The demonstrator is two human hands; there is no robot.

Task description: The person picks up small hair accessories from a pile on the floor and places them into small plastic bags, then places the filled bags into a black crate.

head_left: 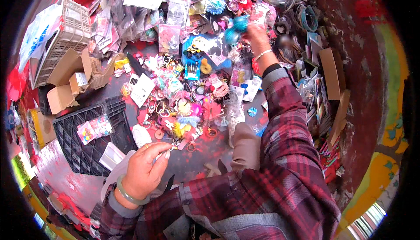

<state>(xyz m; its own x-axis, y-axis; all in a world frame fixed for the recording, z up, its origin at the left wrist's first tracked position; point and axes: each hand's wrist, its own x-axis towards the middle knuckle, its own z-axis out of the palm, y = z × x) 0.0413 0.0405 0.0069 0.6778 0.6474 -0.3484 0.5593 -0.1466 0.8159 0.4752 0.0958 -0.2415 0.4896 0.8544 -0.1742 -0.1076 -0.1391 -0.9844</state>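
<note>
My right hand [258, 40] reaches far out over the pile, its fingers around a shiny teal fluffy bunch [237, 29] whose exact kind I cannot tell. Close to my body, my left hand [144, 170] is closed in a pinch, thumb against forefinger. Something small shows at those fingertips, too small to name. Just beyond it lie a yellow fluffy piece [180, 129] and several hair ties and small ornaments. A blue pleated round piece [252, 111] rests apart on the floor, nearer than my right forearm.
Left stand a white plastic crate [72, 25], an opened cardboard box [61, 95] and a black plastic crate [83, 152] with a bag of colourful pieces [95, 128] on it. Packaged accessories heap up at the back. Upright cardboard [331, 73] and a dark red wall [365, 108] edge the right.
</note>
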